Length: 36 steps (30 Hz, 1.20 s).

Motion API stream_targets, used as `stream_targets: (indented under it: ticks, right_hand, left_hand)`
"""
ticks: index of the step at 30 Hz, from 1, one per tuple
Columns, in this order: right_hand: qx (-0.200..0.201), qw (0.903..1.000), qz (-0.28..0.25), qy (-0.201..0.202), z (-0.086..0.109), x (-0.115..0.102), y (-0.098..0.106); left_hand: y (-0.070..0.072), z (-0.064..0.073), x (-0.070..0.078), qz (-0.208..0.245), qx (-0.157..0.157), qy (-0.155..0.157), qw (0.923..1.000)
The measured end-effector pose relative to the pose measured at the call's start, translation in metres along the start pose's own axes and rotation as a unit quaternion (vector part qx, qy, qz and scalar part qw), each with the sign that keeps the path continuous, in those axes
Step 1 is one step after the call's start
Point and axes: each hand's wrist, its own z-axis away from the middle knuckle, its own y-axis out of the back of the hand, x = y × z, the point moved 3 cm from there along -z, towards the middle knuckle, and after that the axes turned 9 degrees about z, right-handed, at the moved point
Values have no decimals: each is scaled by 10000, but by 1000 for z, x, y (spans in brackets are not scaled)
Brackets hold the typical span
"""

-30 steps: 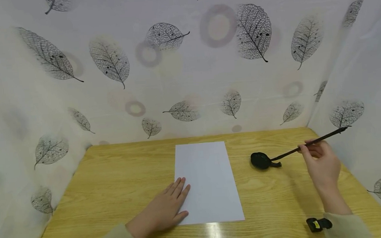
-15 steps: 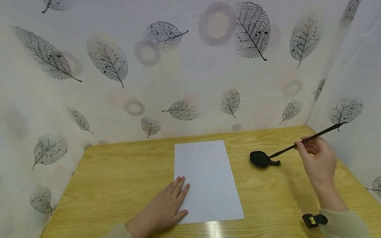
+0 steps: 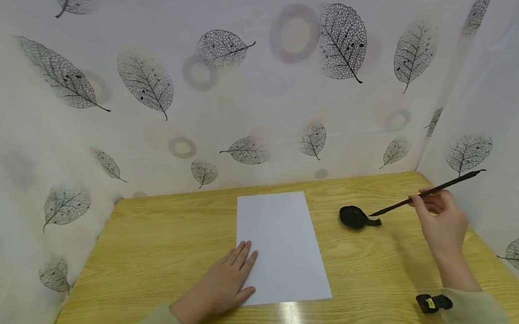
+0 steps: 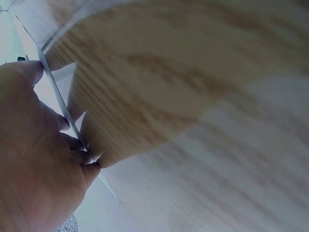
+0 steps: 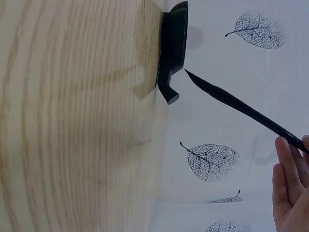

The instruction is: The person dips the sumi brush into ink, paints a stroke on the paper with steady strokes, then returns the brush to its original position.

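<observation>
A sheet of white paper [image 3: 279, 246] lies upright on the wooden table. My left hand [image 3: 225, 282] rests flat on its left edge, fingers straight; the left wrist view shows the fingers [image 4: 72, 145] along the paper's edge. On the right, my right hand [image 3: 443, 227] pinches a black writing brush [image 3: 455, 181] near mid-handle, above the table. The dark tip points left, just beside the rim of a black ink dish [image 3: 353, 217] with a short curved handle. In the right wrist view, a narrow gap separates the brush tip [image 5: 198, 81] from the dish [image 5: 173, 41].
The wood-grain table [image 3: 170, 238] is bounded at the back and sides by pale curtains [image 3: 255, 102] printed with leaves. A black strap with a small buckle [image 3: 428, 304] sits at the right sleeve. Table surface lies between the paper and the dish.
My right hand has shifted left, then back right, and the brush tip has drawn away from the dish's rim. My left hand and the paper stay put.
</observation>
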Motion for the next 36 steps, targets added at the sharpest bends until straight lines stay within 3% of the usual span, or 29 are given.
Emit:
stream_targets:
  ticks: [8, 19, 36]
  right_hand:
    - [-86, 10000, 38, 22, 4, -2, -7]
    - [-28, 9999, 156, -27, 1, 0, 9]
    - [43, 9975, -652, 278, 3, -35, -9]
  left_hand:
    - [0, 0, -1, 40, -7, 0, 10000]
    - [-3, -1, -1, 12, -49, 47, 10000]
    - [-3, 0, 0, -64, -35, -7, 10000]
